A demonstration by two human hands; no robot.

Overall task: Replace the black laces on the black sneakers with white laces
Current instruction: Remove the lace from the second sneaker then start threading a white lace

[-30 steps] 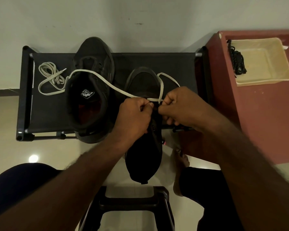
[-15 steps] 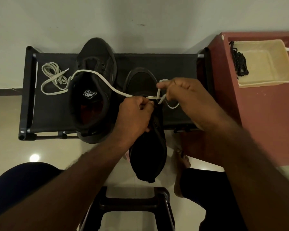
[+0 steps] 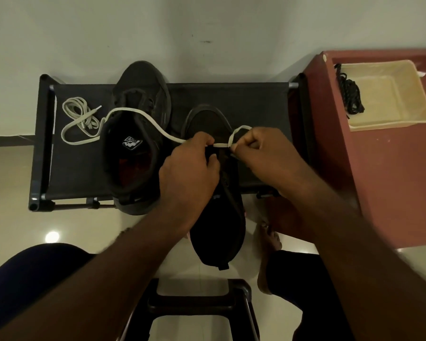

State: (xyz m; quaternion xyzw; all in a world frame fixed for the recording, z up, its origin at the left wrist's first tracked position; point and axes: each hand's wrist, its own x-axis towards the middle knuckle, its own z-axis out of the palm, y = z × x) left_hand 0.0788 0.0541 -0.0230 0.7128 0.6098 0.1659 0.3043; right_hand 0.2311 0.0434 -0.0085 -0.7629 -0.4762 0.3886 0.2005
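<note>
Both hands (image 3: 191,168) (image 3: 263,153) pinch the white lace (image 3: 145,118)

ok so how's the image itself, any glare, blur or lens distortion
Head view: dim, warm lighting; one round glare spot on the glossy beige floor tile; wide-angle stretch makes both forearms loom large and soft at the bottom; the black sneaker between them sinks into shadow.

Open stretch of table (image 3: 256,102) at one o'clock; unlaced sneaker (image 3: 143,80) blocks nine o'clock, red cabinet (image 3: 391,180) walls off three o'clock.

Bare forearms (image 3: 123,271), dark legwear (image 3: 22,279)
</note>
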